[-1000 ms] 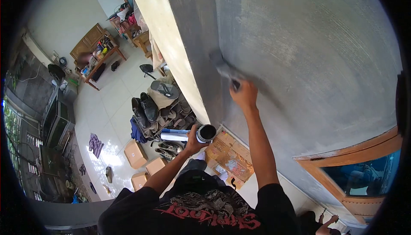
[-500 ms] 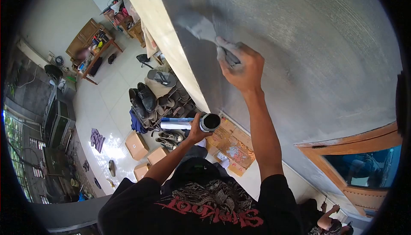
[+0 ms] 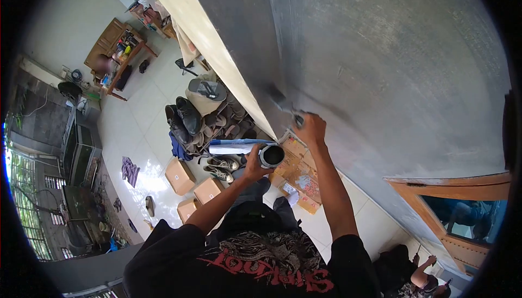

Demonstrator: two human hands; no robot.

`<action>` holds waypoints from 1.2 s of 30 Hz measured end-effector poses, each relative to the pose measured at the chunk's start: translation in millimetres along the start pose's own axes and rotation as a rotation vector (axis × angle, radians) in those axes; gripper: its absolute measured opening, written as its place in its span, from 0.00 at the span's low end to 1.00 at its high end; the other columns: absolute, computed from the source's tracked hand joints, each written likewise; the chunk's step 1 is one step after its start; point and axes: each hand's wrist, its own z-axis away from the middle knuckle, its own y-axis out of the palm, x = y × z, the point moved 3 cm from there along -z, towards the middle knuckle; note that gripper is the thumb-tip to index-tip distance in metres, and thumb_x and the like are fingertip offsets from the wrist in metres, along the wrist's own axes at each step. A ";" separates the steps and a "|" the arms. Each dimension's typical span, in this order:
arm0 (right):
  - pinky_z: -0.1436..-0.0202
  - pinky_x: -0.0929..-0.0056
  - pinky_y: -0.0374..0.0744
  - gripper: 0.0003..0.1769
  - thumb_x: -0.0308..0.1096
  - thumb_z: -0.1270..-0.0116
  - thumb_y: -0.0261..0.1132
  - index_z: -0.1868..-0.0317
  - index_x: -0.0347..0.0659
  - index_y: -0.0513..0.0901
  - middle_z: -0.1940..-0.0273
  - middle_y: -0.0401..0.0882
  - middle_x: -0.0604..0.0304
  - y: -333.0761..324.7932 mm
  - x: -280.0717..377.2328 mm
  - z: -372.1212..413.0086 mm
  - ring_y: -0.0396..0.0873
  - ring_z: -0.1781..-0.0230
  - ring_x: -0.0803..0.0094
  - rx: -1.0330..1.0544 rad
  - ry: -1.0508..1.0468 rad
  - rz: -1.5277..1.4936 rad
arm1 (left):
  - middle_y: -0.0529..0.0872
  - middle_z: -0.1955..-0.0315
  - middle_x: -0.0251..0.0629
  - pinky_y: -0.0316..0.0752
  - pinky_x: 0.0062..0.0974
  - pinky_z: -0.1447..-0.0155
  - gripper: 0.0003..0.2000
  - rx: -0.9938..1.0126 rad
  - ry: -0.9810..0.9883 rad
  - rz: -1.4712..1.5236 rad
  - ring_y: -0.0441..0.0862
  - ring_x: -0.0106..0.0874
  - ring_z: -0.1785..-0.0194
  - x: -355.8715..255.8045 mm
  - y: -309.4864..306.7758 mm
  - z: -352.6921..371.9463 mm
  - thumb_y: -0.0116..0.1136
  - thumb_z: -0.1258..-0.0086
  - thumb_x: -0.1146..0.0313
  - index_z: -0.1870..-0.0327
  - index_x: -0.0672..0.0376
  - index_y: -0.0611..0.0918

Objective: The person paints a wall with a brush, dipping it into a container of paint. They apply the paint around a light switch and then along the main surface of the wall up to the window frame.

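A round open can (image 3: 271, 155) with a dark inside is gripped from its left side by my left hand (image 3: 253, 164). Up and to the right of it, my right hand (image 3: 310, 129) is closed round the handle of a brush (image 3: 283, 102). The brush head is dark and somewhat blurred, and lies against or very near the grey wall (image 3: 370, 70), close to its pale edge strip (image 3: 217, 37). Lighter and darker streaks run over the wall.
Shoes (image 3: 187, 116) crowd a rack left of the can, with sneakers (image 3: 220, 167) below. Cardboard boxes (image 3: 179, 177) stand on the tiles, and flat cardboard (image 3: 299, 176) lies by the wall's foot. A wooden-framed glass panel (image 3: 402, 189) is at right, a wooden bench (image 3: 103, 42) far left.
My right hand and the brush have moved down the wall, nearer the can. My left hand still holds the can, which sits slightly further right and lower.
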 end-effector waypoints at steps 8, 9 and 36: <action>0.67 0.58 0.80 0.15 0.38 0.47 0.74 0.57 0.48 0.90 0.69 0.85 0.54 -37.5 48.8 -10.2 0.83 0.71 0.54 -0.132 -0.150 -0.120 | 0.77 0.46 0.39 0.57 0.44 0.35 0.45 0.038 -0.103 0.121 0.74 0.41 0.38 20.2 18.7 10.9 0.81 0.62 0.68 0.37 0.53 0.69; 0.69 0.61 0.79 0.15 0.34 0.47 0.75 0.56 0.46 0.90 0.70 0.84 0.55 -67.6 77.5 -26.6 0.83 0.73 0.55 -0.226 -0.229 -0.174 | 0.78 0.47 0.42 0.66 0.42 0.36 0.44 0.023 -0.059 0.028 0.77 0.42 0.40 11.5 15.6 9.8 0.82 0.61 0.68 0.38 0.56 0.69; 0.63 0.62 0.82 0.18 0.43 0.45 0.74 0.51 0.58 0.89 0.67 0.86 0.56 -68.1 81.8 -16.9 0.85 0.68 0.58 -0.178 -0.215 -0.180 | 0.77 0.46 0.41 0.58 0.45 0.35 0.44 -0.002 -0.050 0.135 0.75 0.41 0.40 18.8 1.2 19.3 0.81 0.61 0.67 0.37 0.54 0.68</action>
